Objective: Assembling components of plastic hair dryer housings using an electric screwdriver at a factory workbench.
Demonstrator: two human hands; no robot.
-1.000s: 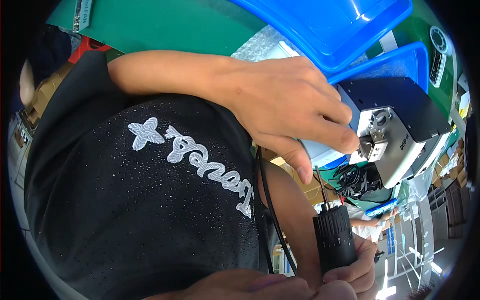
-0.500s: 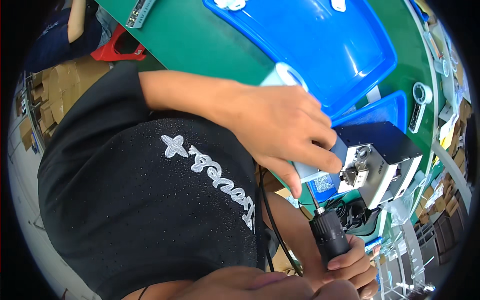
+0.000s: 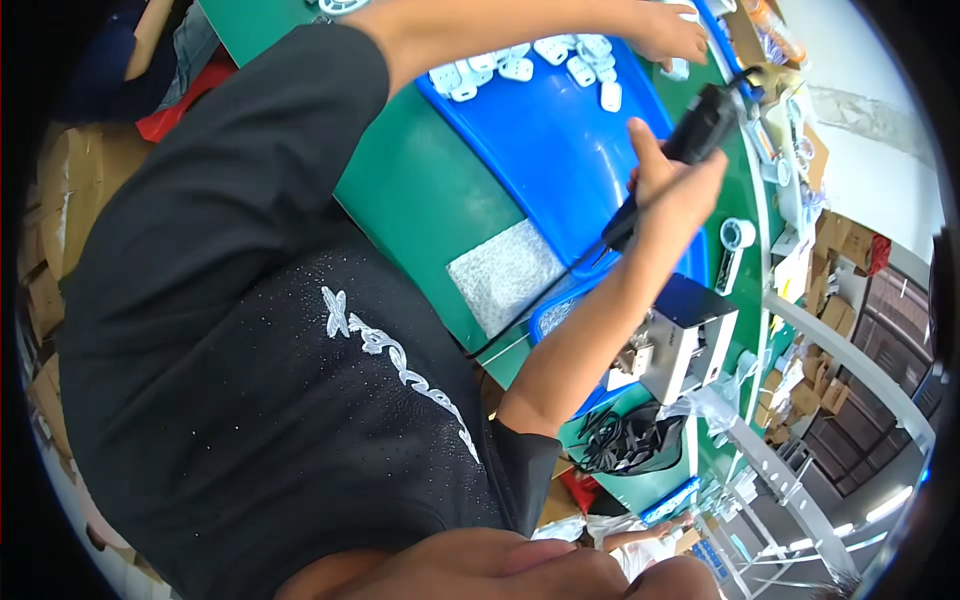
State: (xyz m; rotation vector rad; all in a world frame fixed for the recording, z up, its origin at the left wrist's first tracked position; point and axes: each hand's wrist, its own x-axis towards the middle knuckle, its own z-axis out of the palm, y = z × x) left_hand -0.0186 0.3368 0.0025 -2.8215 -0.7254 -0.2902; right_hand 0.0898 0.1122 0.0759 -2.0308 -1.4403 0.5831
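My left hand (image 3: 672, 32) reaches far out at the top right, fingers stretched and apart from my other hand. Just under its fingertips is a small white part (image 3: 680, 70); whether they touch it I cannot tell. My right hand (image 3: 678, 185) is wrapped round a black electric screwdriver (image 3: 700, 125), its thumb raised. The driver is tilted and its outer end blurred; a black cable (image 3: 520, 322) runs from it toward my body. Both hands are above or beside a large blue tray (image 3: 560, 180). White plastic housings (image 3: 583, 70) lie in several rows along its far edge.
Beyond my right forearm stands a black-and-silver box-shaped machine (image 3: 690, 335). A smaller blue tray (image 3: 555, 318) and a sheet of bubble wrap (image 3: 500, 275) lie on the green table (image 3: 400, 190). A tape roll (image 3: 737, 233) and bundled black cables (image 3: 625, 440) are at the right.
My left hand has left the machine and moved up and right. My right hand has swung the screwdriver from low right up over the tray's edge. The view has shifted, showing more housings.
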